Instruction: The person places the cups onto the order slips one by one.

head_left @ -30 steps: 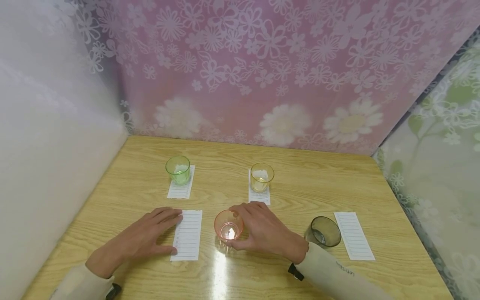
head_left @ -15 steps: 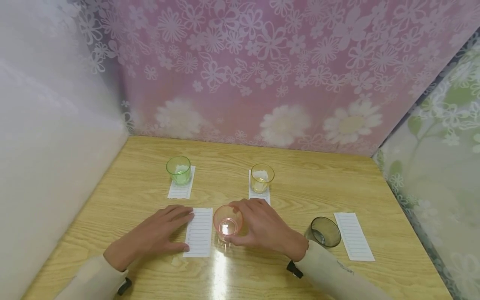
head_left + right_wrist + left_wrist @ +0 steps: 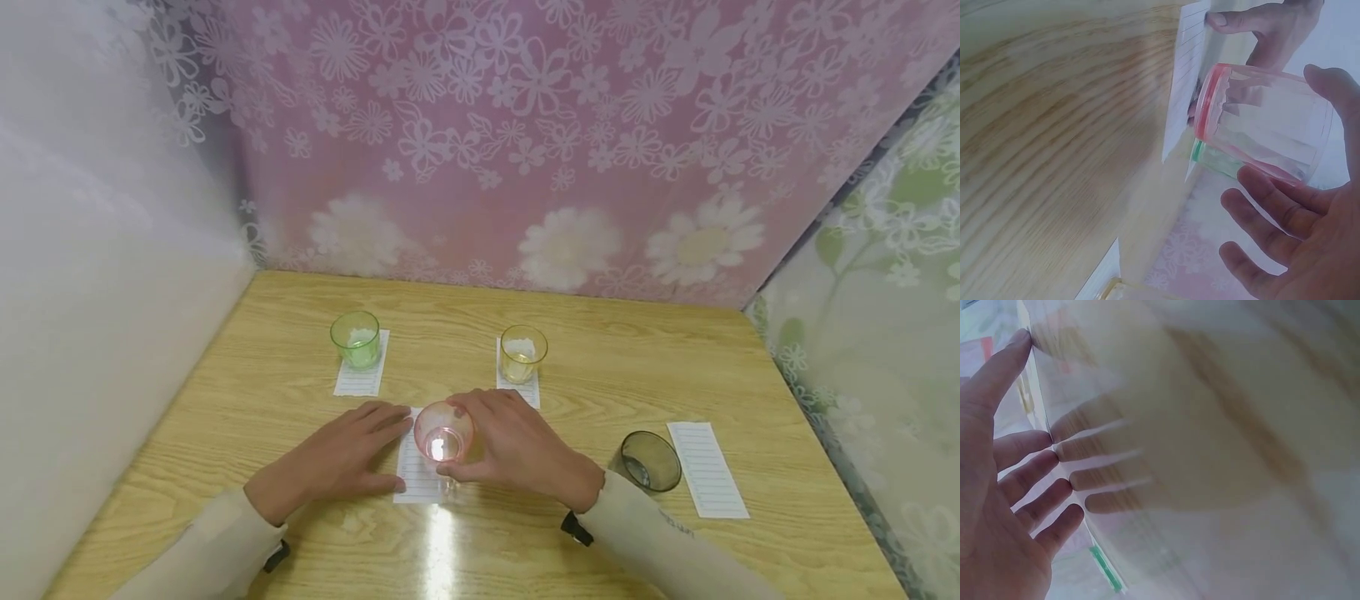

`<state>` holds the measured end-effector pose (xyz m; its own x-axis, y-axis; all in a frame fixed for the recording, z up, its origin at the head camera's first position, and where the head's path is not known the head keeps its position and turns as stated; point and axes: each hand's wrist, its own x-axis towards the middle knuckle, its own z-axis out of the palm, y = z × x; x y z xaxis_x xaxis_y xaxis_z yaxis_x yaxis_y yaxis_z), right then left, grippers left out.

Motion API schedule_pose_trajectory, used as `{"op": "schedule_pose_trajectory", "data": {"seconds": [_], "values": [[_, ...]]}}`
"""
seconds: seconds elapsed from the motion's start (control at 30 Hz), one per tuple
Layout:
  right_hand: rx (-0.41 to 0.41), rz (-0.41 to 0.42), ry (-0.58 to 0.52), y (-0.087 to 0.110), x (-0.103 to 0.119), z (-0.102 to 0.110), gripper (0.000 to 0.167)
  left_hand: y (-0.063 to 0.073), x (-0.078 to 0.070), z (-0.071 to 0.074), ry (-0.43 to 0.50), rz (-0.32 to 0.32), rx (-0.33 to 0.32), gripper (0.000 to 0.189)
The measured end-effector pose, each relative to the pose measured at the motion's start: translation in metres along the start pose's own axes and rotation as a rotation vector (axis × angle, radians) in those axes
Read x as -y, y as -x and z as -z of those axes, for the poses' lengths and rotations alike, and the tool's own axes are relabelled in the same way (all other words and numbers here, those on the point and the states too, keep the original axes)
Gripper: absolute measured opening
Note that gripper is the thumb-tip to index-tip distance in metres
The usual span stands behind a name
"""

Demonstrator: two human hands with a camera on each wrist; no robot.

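Over the middle lined paper slip (image 3: 412, 477), my right hand (image 3: 521, 446) grips a clear pink cup (image 3: 442, 437) by its side, thumb and fingertips around it. In the right wrist view that cup (image 3: 1266, 125) is close to the paper (image 3: 1182, 81); whether it touches cannot be told. My left hand (image 3: 341, 460) rests its fingertips and thumb on the slip's left edge. The left wrist view shows the spread, fairly straight fingers of this hand (image 3: 1013, 500) at the table surface. The cup hides the slip's right part in the head view.
Behind, a green cup (image 3: 358, 343) and a yellow cup (image 3: 522, 358) each stand on a paper slip. A dark grey cup (image 3: 652, 462) stands beside another slip (image 3: 708, 471) on the right. Floral cloth (image 3: 487, 150) and a white wall (image 3: 112, 233) enclose the wooden table (image 3: 637, 350).
My left hand has slid the paper slip rightward and slightly back until it lies under the pink cup. My right hand has moved the cup a little left and back.
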<state>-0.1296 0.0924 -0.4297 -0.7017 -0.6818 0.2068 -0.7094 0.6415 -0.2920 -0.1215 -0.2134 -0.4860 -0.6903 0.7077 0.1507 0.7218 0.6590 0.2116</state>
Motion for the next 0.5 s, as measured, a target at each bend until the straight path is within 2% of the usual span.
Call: {"op": "schedule_pose_trajectory", "data": {"seconds": [0.33,0.5], "values": [[0.017,0.013,-0.042,-0.0079,0.004,-0.0023,0.074,-0.0089,-0.0039,-0.0026,0.058,-0.02,-0.018,0.081],[0.017,0.02,-0.033,-0.0096,0.0035,-0.0061,0.076,-0.0105,-0.0057,-0.0035,0.069,-0.005,-0.002,0.081]]}}
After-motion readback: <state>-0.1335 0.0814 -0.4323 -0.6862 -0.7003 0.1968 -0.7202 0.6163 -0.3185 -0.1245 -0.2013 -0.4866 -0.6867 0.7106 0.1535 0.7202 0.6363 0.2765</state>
